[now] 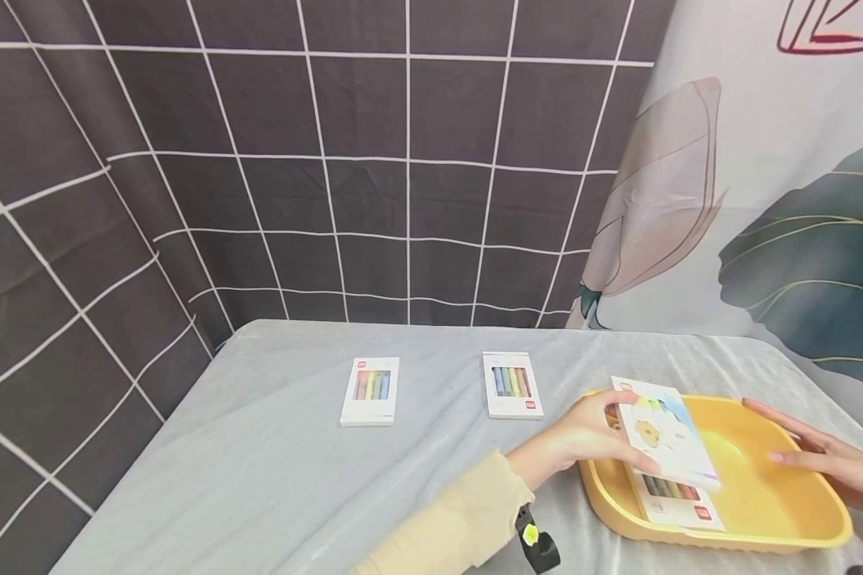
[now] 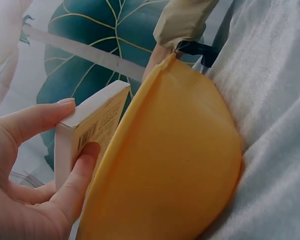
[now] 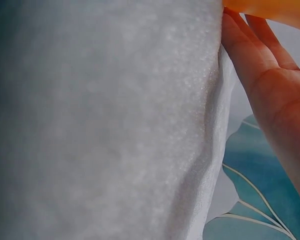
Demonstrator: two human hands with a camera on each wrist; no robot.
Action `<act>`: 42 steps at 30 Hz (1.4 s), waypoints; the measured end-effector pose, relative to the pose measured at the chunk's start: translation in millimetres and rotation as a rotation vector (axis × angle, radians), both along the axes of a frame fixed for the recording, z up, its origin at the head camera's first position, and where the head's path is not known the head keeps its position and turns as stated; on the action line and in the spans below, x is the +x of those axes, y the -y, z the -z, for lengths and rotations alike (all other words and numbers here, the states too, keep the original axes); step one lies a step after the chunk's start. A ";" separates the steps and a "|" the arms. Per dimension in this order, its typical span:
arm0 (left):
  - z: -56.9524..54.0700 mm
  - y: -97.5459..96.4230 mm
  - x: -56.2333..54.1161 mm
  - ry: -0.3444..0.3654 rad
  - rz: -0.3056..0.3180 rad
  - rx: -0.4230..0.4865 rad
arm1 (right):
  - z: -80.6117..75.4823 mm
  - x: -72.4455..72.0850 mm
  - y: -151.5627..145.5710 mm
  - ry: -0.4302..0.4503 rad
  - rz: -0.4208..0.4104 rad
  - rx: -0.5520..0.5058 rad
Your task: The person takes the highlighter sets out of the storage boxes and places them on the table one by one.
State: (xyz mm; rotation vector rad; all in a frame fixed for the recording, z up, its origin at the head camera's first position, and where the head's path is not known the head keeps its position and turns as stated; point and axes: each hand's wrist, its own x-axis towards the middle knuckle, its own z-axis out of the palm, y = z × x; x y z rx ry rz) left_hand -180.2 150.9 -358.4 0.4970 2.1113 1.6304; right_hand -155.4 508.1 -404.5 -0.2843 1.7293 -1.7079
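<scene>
My left hand (image 1: 582,435) pinches a white box of coloured sticks (image 1: 665,439) by its side, thumb on one face and fingers on the other. The box is tilted over the left part of a yellow plastic basin (image 1: 777,539). A barcode shows on the box's back (image 2: 102,125) in the left wrist view. Beneath it, a second box of coloured sticks (image 1: 679,511) lies in the basin, partly covered. My right hand (image 1: 834,463) is at the basin's right rim, fingers fairly straight and touching it; in the right wrist view, fingertips meet the basin's outer wall.
Two more boxes of coloured sticks lie apart on the grey cloth-covered table (image 1: 259,479): one left of centre (image 1: 370,391), one nearer the basin (image 1: 512,386). Behind the table hang a dark gridded curtain (image 1: 359,192) and a leaf-patterned one (image 1: 690,239).
</scene>
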 end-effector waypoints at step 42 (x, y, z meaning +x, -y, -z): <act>10.7 58.9 -5.6 0.086 0.068 0.216 | 3.0 1.5 0.2 -0.004 -0.005 -0.040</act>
